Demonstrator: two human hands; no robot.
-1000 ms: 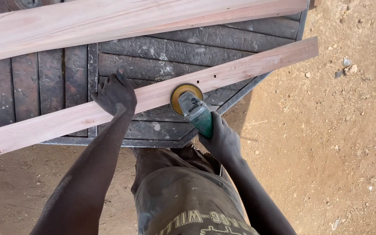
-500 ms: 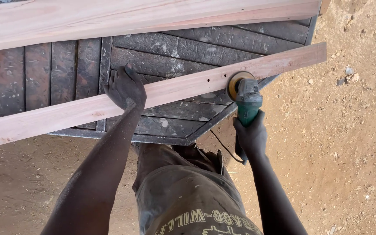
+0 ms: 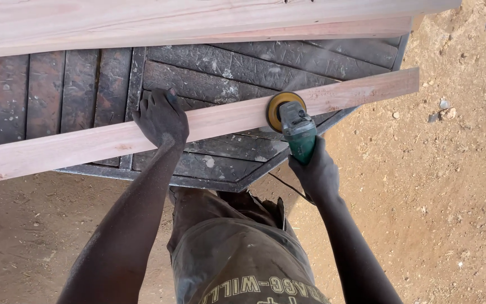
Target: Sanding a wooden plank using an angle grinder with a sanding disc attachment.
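The long pale wooden plank [image 3: 85, 145] lies slantwise across a dark ribbed metal panel [image 3: 209, 73] that serves as a bench over the sandy ground [image 3: 457, 186], with a broader board [image 3: 142, 22] lying farther back. The left hand [image 3: 161, 119] presses flat on the plank's top, fingers spread and curled over its far edge, pinning it down. The right hand [image 3: 317, 171] is clamped around the green body of an angle grinder [image 3: 295, 130], whose yellowish sanding disc [image 3: 281, 107] sits on the plank's face, right of the left hand. The plank looks stiff and fairly light, dusty enough to slip, so I would judge it is best held by pressing from above near the disc. The grinder looks compact but lively, and its rear body seems the sound place to grip.
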